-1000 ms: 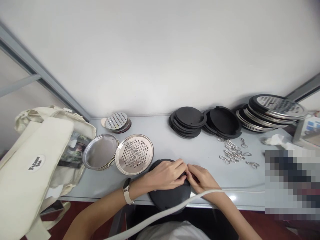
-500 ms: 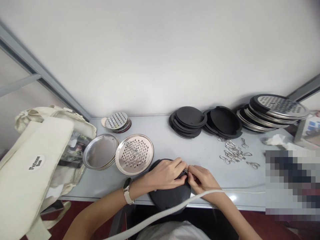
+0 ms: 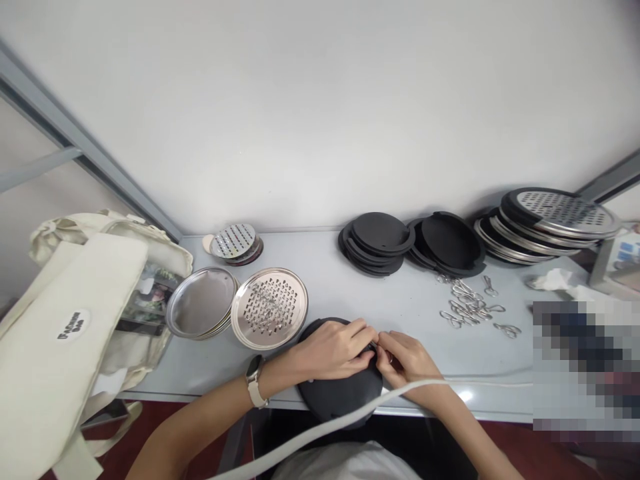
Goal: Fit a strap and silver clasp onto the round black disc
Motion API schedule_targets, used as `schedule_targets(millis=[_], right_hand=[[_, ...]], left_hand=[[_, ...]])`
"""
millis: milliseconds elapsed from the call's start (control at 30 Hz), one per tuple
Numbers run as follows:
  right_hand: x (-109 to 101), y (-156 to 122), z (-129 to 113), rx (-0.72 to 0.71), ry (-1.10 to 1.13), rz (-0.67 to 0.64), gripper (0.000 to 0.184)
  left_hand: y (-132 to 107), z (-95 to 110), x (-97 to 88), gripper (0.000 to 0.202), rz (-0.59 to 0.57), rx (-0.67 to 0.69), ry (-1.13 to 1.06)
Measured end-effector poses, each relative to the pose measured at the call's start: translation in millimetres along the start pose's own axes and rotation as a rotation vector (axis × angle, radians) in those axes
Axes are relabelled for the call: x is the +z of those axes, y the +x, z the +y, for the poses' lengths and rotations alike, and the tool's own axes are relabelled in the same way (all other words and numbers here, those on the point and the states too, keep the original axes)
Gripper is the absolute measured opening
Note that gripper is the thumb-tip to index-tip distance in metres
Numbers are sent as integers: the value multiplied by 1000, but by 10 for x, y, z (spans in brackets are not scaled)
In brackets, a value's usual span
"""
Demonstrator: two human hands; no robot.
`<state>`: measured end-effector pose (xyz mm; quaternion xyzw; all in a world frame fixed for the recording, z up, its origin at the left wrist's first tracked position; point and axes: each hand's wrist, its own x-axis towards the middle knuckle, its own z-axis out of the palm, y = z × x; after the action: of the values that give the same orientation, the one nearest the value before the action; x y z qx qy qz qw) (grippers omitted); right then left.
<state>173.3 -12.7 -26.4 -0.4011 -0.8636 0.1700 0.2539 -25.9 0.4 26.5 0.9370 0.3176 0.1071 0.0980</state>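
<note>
A black round disc lies at the table's front edge, partly jutting over it. My left hand, with a watch on the wrist, rests across the disc. Its fingers and thumb are closed at the disc's right rim. Against that rim my right hand is pinched, its fingertips meeting those of the left. A small glint of metal shows between the fingertips, but its shape is hidden. To the right lies a loose pile of metal wire clips.
Left of the disc sit a round metal grater plate and stacked metal discs. Black lids, black trays and assembled graters line the back. A white cable crosses in front. A cream bag stands at left.
Hardly anything differs. The fingertips of both hands have shifted very slightly at the disc's rim; the disc stays in place.
</note>
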Motion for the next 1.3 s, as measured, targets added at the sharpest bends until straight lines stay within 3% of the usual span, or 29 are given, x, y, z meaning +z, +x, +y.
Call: schedule_targets(millis=[467,667,1033,1300], right_hand=[[21,-28,22,-87,-18,78,19],[11,-43,37,4,44,143,24],[20,-3,13,91,78,75,20],[10,29,21,83,83,-70,16]], left_hand=[[0,-3,39,15,23,-12,-4],[3,11,14,16,-17,7,-6],[6,15,3,20,23,-22,-33],[1,10,18,18,31,-19,-4]])
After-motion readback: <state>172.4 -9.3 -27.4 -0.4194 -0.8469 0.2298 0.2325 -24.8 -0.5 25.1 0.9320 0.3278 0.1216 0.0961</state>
